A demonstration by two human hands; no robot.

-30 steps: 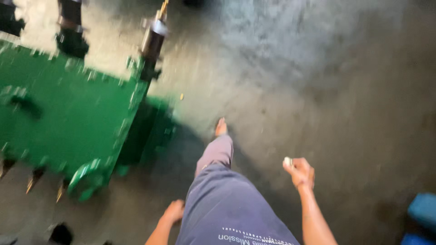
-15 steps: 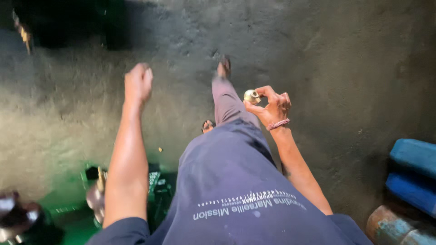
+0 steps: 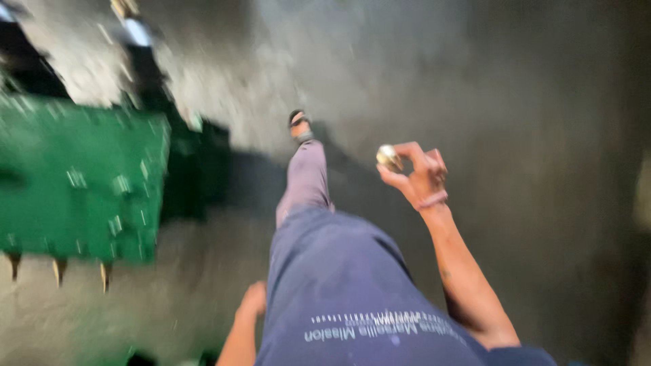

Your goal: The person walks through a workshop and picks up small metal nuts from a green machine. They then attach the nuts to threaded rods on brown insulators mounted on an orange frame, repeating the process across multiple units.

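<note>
While the person walks across the concrete floor [image 3: 515, 102], the right hand [image 3: 422, 177] is raised to the right of the leading leg [image 3: 305, 179], fingers curled around a small rounded brass-coloured piece [image 3: 388, 156] pinched at the fingertips (frame is motion-blurred, so the exact kind of part can't be read)

Progress, as a judgement: the piece is picked up and in transit; it isn't placed or fitted anywhere in view, so whatever seating or set-down it needs is not yet done. It sits well apart from the green machine [image 3: 81, 176], which lies left of the leg

Hands:
- right: mostly closed, thumb and first fingers gripping the piece, remaining fingers loosely fanned; a band shows at the wrist
- left hand [image 3: 252, 301]: low, just left of the thigh, near the bottom edge; looks loosely curled with nothing visible in it, but blur and cropping mean how open it is can't be told

Around: green machine has pale pointed pegs [image 3: 60, 270] along its near edge and a dark post [image 3: 139, 51] behind its far corner. Sandalled foot [image 3: 299, 126] is forward of the leg, planted on bare floor, clear of the machine's shadow edge
</note>
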